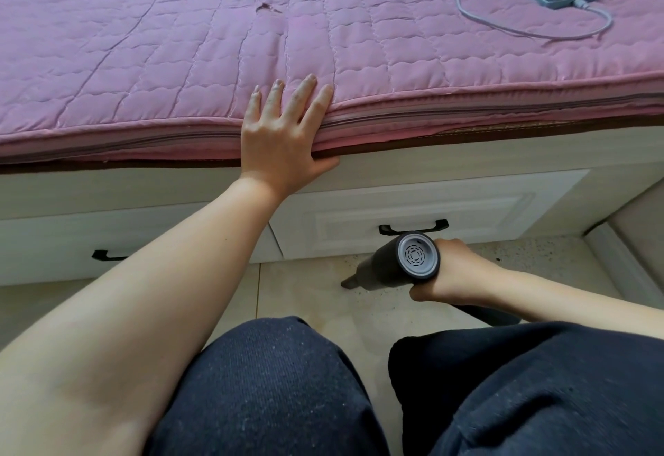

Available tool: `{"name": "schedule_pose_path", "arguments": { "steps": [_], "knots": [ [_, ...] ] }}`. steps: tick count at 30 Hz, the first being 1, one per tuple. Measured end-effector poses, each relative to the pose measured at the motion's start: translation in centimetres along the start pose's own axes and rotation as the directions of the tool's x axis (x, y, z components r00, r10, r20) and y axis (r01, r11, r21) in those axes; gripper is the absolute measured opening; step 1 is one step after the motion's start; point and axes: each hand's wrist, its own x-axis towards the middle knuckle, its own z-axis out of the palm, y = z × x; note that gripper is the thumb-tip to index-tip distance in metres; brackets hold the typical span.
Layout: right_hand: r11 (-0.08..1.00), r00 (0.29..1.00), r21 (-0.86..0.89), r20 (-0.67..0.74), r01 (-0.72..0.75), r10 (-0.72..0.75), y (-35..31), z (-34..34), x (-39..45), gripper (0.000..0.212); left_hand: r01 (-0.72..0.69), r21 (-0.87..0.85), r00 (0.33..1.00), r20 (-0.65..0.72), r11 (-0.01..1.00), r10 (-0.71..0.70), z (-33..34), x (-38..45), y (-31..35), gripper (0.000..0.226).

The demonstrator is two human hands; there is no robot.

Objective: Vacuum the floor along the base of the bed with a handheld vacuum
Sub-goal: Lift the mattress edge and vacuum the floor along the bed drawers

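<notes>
Pink quilted bedding covers the bed [179,42] across the upper half of the frame, and the left hand [284,132] rests flat on its edge, fingers straight, holding nothing. Right of centre, low in the frame, the right hand [452,272] has its grip wrapped around the handle of the handheld vacuum [402,261], above the floor [305,297] just in front of the white drawers [413,211]. Its long axis runs from the grey rear vent down and leftward to the nozzle, which points at the tiles. Dark specks lie around the nozzle and off to the right, so I judge much vacuuming remains.
</notes>
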Motion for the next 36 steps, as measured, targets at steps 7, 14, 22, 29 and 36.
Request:
{"name": "schedule_pose_path", "arguments": {
  "steps": [7,14,22,29,36],
  "knots": [
    [1.0,1.0,0.0,0.011,0.002,-0.002,0.4,0.0,-0.2,0.023,0.001,-0.003,1.0,0.006,1.0,-0.001,-0.1,0.0,0.1,0.087],
    [1.0,1.0,0.018,0.008,-0.026,0.026,0.9,0.0,-0.9,0.022,-0.007,0.009,1.0,0.0,1.0,0.007,0.1,0.0,-0.1,0.087],
    [0.998,1.0,0.053,0.024,-0.016,0.015,1.5,0.0,-2.5,0.026,-0.014,0.005,1.0,-0.004,1.0,0.014,0.2,0.0,-0.2,0.087],
    [0.997,0.997,0.049,0.062,-0.052,0.048,2.2,0.5,-4.0,0.023,-0.008,-0.005,1.0,-0.009,1.0,0.007,0.2,0.0,-0.2,0.085],
    [0.999,0.995,-0.015,0.096,-0.028,0.03,2.2,0.2,-4.6,0.021,0.005,-0.016,1.0,-0.006,1.0,-0.005,0.2,-0.1,-0.2,0.086]
  ]
}}
